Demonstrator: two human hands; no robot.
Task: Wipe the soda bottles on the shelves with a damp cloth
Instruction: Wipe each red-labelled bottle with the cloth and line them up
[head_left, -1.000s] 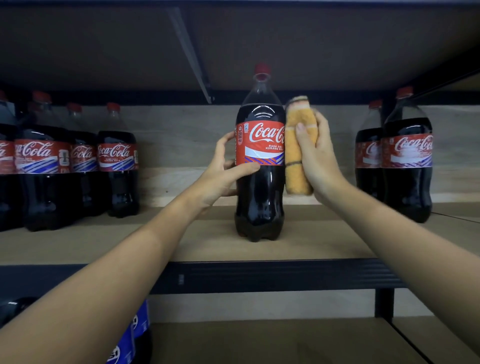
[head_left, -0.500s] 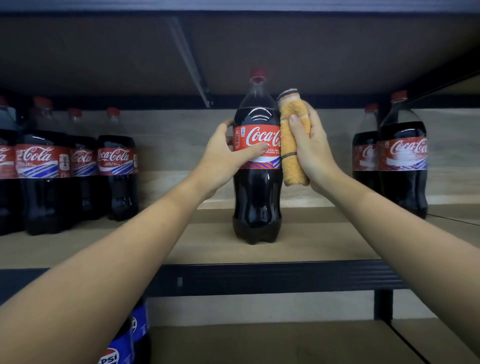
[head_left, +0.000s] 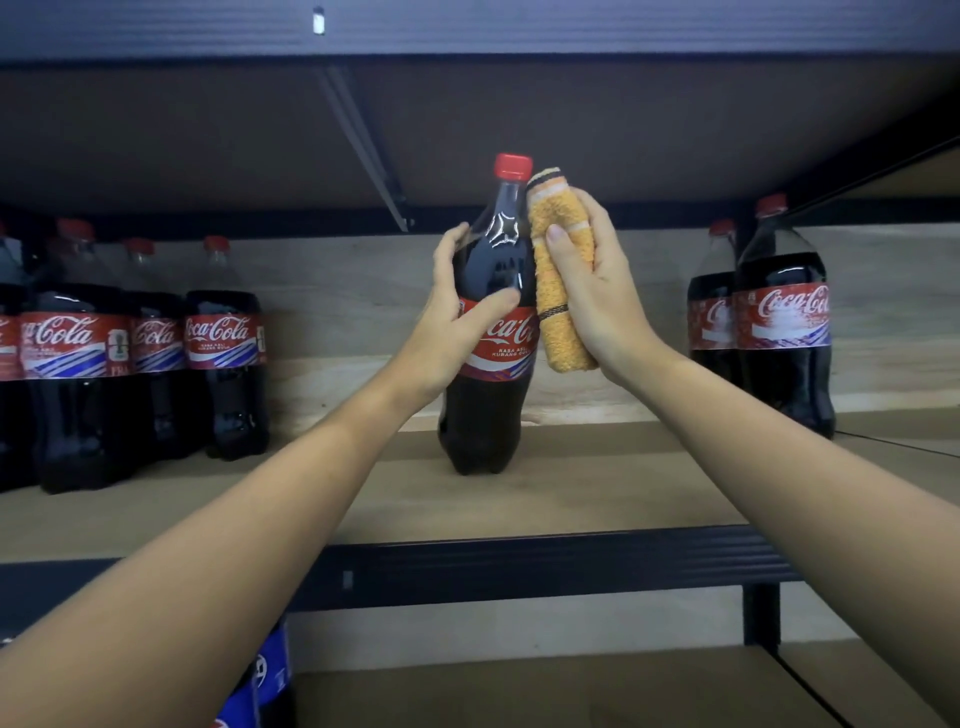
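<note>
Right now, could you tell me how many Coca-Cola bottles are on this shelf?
7 Coca-Cola bottles: four left, one centre in the left hand, two right; more may be hidden.

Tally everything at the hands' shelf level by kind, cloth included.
Coca-Cola bottles: 7 visible (4 left, one cut by the frame edge; middle bottle; 2 right)
Orange cloth: 1
Total: 8
</note>
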